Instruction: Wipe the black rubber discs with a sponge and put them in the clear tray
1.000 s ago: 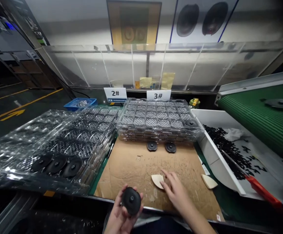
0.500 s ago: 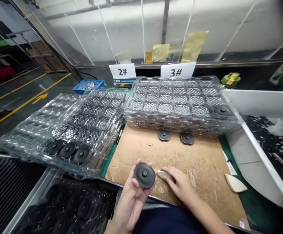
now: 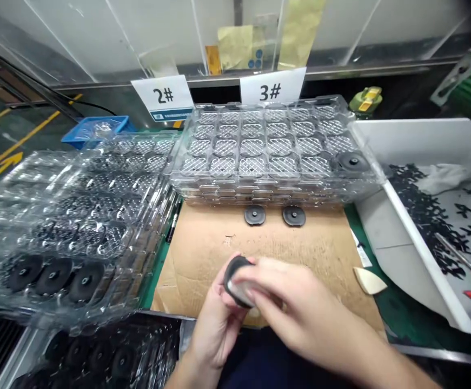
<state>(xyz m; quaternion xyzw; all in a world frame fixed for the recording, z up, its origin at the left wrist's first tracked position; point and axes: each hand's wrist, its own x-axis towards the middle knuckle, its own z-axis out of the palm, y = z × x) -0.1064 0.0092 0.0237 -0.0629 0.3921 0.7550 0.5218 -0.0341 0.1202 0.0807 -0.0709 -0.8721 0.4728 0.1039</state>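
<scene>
Two hands meet over the brown cardboard [image 3: 203,248]. The left hand [image 3: 214,319] curls its fingers around a black round disc [image 3: 232,270]. The right hand [image 3: 300,313] presses its fingers, close together, on the disc's face. Beyond the fingers, two more black discs [image 3: 254,215] lie flat. Farther off sits a clear tray stack [image 3: 267,156].

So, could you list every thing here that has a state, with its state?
Left hand: holds the black disc.
Right hand: fingers over the disc, pressing a pale piece against it.
Tray 3#: one disc in, other pockets empty.
Left tray: three discs in.
Two discs: loose on cardboard.
</scene>
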